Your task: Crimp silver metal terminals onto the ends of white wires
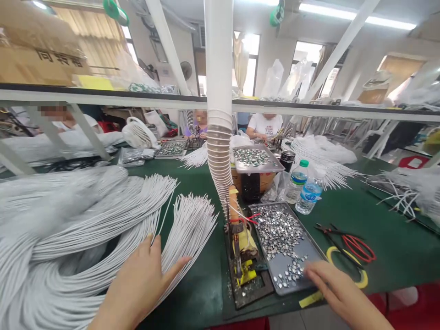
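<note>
My left hand (146,270) reaches over a fanned bundle of white cables (187,224), its thumb spread away from the fingers. One cable (167,213) stands apart just beyond the fingertips; whether they touch it I cannot tell. At the near right corner of a grey metal tray (311,250), my right hand (335,288) has its fingers close together, the tips slightly blurred. Small shiny metal pieces (280,229) cover much of that tray. Between the hands stands a soldering iron (236,247) on a dark stand (254,293), with yellow tape around its base.
A ribbed extraction hose (220,151) hangs above the iron. Red-handled pliers (357,247) and a yellow ring (362,277) lie right of the tray. Two water bottles (309,195) and a raised tray (256,160) stand behind. Co-workers (266,126) sit across the green table (395,247).
</note>
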`<state>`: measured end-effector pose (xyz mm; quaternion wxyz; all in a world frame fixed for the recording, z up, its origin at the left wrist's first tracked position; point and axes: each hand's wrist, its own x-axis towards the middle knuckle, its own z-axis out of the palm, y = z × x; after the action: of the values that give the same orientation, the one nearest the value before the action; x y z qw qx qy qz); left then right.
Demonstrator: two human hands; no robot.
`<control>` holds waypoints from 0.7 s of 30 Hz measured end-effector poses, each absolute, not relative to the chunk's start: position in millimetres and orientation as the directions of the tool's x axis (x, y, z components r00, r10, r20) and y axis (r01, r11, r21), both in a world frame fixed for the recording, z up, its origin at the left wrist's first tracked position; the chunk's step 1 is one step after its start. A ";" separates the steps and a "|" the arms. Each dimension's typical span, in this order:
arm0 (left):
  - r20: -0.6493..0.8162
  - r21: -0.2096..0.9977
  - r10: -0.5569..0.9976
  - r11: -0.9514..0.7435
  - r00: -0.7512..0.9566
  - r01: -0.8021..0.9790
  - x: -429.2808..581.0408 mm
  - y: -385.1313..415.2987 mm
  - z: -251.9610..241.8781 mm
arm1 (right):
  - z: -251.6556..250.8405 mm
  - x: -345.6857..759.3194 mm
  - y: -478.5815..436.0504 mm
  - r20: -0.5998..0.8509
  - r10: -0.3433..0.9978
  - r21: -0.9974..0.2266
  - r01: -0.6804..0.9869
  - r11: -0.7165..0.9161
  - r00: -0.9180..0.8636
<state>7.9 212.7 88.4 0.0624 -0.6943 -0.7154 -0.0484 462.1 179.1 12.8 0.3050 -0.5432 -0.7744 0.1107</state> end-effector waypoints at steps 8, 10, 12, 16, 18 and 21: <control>-0.185 -0.132 0.982 0.021 -0.046 0.991 28.8 204.5 77.9 | 12.2 442.4 206.8 0.034 0.919 -0.741 0.608 0.287 -0.392; -0.167 -0.161 0.986 -0.013 -0.014 0.987 28.9 193.7 69.1 | 6.3 436.5 217.9 0.123 0.955 -0.729 0.628 0.271 -0.269; -0.165 -0.193 0.986 -0.051 0.019 0.980 25.5 183.5 60.6 | -2.2 436.9 230.7 0.240 0.962 -0.660 0.705 0.261 -0.132; -0.116 -0.359 0.987 -0.150 0.115 0.921 12.3 169.7 43.0 | -17.8 441.7 245.6 0.330 0.942 -0.535 0.811 0.237 -0.058; -0.085 -0.380 0.984 -0.175 0.154 0.908 0.8 166.9 33.4 | -22.1 440.0 244.8 0.316 0.946 -0.532 0.812 0.239 -0.072; -0.075 -0.354 0.969 -0.246 0.234 0.902 -26.9 165.0 14.0 | -23.9 436.5 237.6 0.341 0.938 -0.527 0.813 0.248 -0.065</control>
<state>-26.9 165.0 14.0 0.1188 -0.7766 -0.6025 0.1405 436.5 237.6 -23.9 0.3182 -0.6052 -0.7231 0.0981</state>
